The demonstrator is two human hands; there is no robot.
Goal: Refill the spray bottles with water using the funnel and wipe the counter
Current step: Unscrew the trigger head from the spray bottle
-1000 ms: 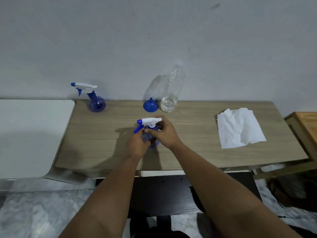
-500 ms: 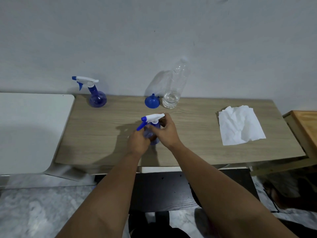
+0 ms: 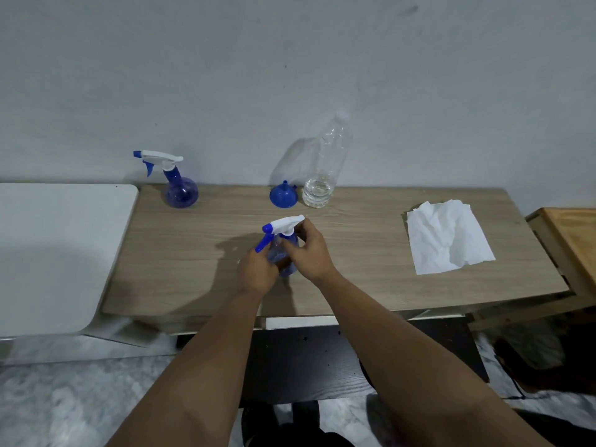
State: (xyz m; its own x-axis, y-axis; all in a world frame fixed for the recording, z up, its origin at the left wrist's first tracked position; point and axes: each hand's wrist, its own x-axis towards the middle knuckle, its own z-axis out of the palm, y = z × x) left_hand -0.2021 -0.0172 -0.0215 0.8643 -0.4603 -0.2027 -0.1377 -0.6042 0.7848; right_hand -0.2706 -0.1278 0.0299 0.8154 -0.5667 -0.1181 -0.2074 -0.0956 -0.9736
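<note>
My left hand (image 3: 258, 272) grips the near spray bottle (image 3: 283, 250); my right hand (image 3: 309, 253) pinches its spray head (image 3: 285, 224); two spray bottles counted, one funnel (image 3: 283, 195).

Blue spray bottle (image 3: 283, 250) upright mid-counter (seemingly empty), gripped by 2 hands.

Mostly hidden: the round body of the near spray bottle (image 3: 283, 250), covered by the left hand (image 3: 256, 272) and right hand (image 3: 308, 253), with the fingertips on its far side out of sight and the join between white head and neck impossible to make out. Cut off at the picture's edges: the white surface (image 3: 58, 253) on the left, the orange-topped wooden piece (image 3: 574, 240) on the right, both forearms at the bottom. Too faint against the wall to tell: the cap end of the clear water bottle (image 3: 325, 169).
</note>
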